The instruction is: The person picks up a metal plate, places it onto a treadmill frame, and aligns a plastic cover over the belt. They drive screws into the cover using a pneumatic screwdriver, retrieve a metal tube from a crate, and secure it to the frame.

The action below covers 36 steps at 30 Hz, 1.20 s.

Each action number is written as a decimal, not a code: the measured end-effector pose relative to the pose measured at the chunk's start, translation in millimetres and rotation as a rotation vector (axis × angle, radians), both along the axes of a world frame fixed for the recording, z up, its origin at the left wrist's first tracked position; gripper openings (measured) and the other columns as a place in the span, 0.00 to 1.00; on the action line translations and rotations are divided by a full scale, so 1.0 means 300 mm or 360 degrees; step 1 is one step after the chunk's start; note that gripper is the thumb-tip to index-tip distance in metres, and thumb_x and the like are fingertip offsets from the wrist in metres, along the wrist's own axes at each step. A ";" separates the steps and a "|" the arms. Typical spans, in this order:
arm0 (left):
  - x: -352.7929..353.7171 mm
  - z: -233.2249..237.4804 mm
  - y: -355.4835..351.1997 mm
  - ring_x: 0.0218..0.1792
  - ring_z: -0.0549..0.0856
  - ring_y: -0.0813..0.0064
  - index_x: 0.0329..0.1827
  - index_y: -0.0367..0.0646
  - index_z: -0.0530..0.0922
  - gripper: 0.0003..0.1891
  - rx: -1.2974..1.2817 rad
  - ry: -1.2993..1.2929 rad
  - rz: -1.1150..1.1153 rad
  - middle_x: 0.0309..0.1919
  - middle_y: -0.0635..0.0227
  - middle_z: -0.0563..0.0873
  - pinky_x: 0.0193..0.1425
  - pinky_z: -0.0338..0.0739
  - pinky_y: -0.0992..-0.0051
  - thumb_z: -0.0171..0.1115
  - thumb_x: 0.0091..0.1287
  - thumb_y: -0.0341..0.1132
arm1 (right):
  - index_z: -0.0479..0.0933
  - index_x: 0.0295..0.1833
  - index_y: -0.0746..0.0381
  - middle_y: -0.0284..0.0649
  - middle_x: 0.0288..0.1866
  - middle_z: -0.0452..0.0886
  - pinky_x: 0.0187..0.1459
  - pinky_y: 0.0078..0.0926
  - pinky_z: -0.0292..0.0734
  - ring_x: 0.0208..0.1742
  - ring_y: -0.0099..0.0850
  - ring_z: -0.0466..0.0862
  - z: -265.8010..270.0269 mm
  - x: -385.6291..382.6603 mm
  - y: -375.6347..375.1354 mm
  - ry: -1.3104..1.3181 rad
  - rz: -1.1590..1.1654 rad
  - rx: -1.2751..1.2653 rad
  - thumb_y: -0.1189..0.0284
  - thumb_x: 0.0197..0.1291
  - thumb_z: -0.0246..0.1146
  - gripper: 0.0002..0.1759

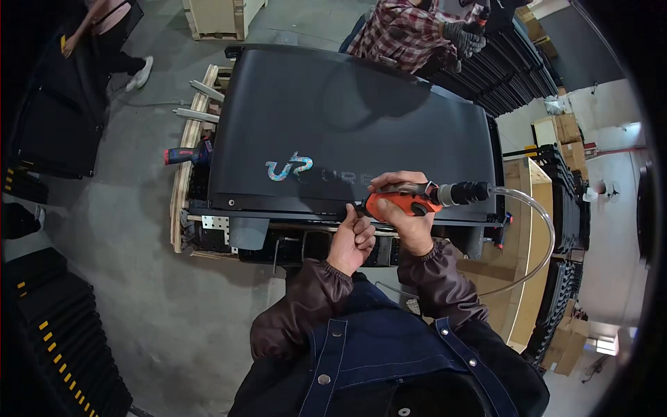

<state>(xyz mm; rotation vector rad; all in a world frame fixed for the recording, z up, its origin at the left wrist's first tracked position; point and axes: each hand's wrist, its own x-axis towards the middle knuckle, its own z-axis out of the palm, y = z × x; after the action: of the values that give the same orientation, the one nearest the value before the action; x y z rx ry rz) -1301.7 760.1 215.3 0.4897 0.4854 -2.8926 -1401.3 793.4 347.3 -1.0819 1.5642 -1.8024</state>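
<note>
My right hand is wrapped round an orange air tool with a black coupling and a clear hose at its rear. The nose of the tool points left, along the near edge of a large dark panel with a shiny logo. Just left of that nose, my left hand is closed at the same edge, fingers curled and thumb up by the tip. Whatever its fingers pinch, if anything, is too small to make out.
Under the panel is a wooden frame, with a power tool at its left. A co-worker in a checked shirt stands across the panel, one gloved hand holding a tool. Stacked black panels stand lower left; a wooden crate is at right.
</note>
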 end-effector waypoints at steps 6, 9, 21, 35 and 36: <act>0.019 0.005 -0.025 0.19 0.62 0.84 0.35 0.49 0.71 0.24 0.0054 -0.0045 -0.0055 0.21 0.80 0.64 0.22 0.54 0.80 0.48 0.81 0.59 | 0.72 0.57 0.65 0.50 0.51 0.85 0.55 0.36 0.85 0.51 0.36 0.87 -0.026 0.043 -0.032 0.0081 -0.0140 0.0111 0.84 0.58 0.72 0.23; 0.065 0.033 -0.011 0.20 0.62 0.85 0.40 0.45 0.75 0.24 -0.0144 -0.0207 -0.0173 0.21 0.80 0.64 0.22 0.54 0.79 0.48 0.81 0.58 | 0.72 0.56 0.65 0.49 0.49 0.85 0.54 0.36 0.84 0.51 0.35 0.86 -0.042 0.039 -0.043 0.0064 -0.0091 0.0097 0.84 0.57 0.71 0.23; 0.261 -0.135 0.070 0.56 0.86 0.57 0.62 0.30 0.72 0.15 -0.0584 -0.0611 -0.0406 0.52 0.52 0.83 0.65 0.81 0.65 0.53 0.78 0.30 | 0.75 0.51 0.64 0.47 0.51 0.86 0.57 0.38 0.82 0.53 0.36 0.86 -0.081 -0.006 -0.050 0.0177 0.0059 0.0114 0.82 0.56 0.74 0.20; 0.360 -0.051 -0.012 0.37 0.84 0.81 0.55 0.36 0.83 0.18 -0.1360 -0.0609 -0.0370 0.38 0.71 0.86 0.42 0.80 0.78 0.63 0.78 0.45 | 0.79 0.50 0.64 0.44 0.47 0.87 0.52 0.31 0.83 0.47 0.29 0.87 0.050 0.009 -0.074 0.0687 0.0563 0.0316 0.81 0.52 0.74 0.19; 0.360 -0.036 -0.003 0.37 0.84 0.81 0.55 0.36 0.83 0.18 -0.1374 -0.0629 -0.0375 0.38 0.71 0.86 0.42 0.80 0.78 0.63 0.78 0.45 | 0.80 0.50 0.65 0.43 0.46 0.87 0.51 0.31 0.83 0.46 0.29 0.86 0.059 -0.063 -0.092 0.0692 0.0837 0.0322 0.81 0.52 0.74 0.19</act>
<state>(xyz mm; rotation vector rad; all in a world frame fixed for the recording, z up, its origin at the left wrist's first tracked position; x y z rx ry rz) -1193.7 759.3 204.4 0.9442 -0.8842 -2.7231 -1420.2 765.9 365.0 -1.6703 1.4612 -1.0848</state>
